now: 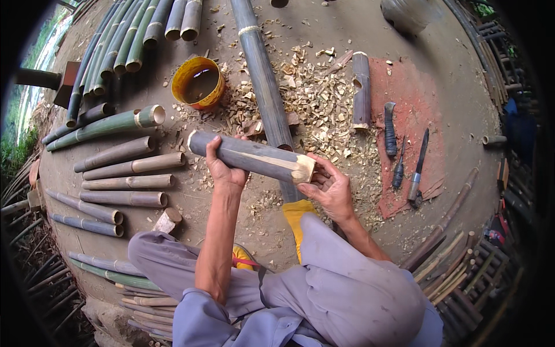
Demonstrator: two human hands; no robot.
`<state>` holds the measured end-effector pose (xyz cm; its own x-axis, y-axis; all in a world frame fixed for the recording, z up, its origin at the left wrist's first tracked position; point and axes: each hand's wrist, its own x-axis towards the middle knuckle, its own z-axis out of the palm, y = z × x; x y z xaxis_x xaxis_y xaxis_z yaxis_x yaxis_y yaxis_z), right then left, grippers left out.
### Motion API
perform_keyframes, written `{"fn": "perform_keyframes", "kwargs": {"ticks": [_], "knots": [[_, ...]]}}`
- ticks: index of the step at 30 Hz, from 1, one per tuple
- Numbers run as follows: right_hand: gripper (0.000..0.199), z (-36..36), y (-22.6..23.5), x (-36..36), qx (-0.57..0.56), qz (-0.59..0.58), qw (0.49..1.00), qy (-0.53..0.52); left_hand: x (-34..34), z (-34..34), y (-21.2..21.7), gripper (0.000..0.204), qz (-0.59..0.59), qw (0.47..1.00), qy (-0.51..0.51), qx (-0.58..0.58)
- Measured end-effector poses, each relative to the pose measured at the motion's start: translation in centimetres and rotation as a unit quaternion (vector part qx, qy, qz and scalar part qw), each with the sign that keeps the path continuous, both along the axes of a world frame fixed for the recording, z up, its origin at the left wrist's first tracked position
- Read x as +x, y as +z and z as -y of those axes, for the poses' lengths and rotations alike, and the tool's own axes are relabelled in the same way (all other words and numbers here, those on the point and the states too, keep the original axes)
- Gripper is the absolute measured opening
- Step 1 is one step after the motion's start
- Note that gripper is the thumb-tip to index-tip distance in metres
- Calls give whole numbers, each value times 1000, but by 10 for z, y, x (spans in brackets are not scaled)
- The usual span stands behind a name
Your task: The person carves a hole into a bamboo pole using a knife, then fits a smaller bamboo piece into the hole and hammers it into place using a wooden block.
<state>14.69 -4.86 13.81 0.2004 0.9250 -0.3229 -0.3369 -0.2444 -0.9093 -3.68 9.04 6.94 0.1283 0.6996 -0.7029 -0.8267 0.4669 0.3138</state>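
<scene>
A short, dark bamboo section (248,155) is held between my two hands, lying nearly level with its right end a little lower. Pale wood shows at both ends, and a light shaved strip runs along its side. My left hand (226,165) wraps round it left of the middle, thumb on the near side. At the right end, my right hand (328,188) grips the pale rim between thumb and fingers. Beneath it passes a long bamboo pole (263,81), its near end by my yellow-covered foot (298,225).
Wood chips (324,110) litter the ground. A yellow bucket (198,84) of murky liquid stands left of them. On a red mat (404,87) lie a wrapped-handle blade (390,130), an awl-like tool (399,165) and a knife (419,168), beside a notched bamboo piece (361,89). Bamboo poles (127,168) lie left.
</scene>
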Motion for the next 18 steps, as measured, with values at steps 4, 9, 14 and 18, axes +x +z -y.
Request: {"fn": "perform_keyframes", "kwargs": {"ticks": [4,9,14,18], "knots": [[62,-2,-9,-11,43,91,994,-34,-6,14,-25,51,39,997,-29,-58],[60,-1,-10,-16,66,178,981,-46,0,22,-36,56,-3,997,-57,-57],[60,-4,-7,-15,91,234,966,-54,11,30,-38,58,-3,994,-58,-89],[59,-11,-8,-16,113,229,966,-39,13,33,-40,55,-3,992,-21,-124]]}}
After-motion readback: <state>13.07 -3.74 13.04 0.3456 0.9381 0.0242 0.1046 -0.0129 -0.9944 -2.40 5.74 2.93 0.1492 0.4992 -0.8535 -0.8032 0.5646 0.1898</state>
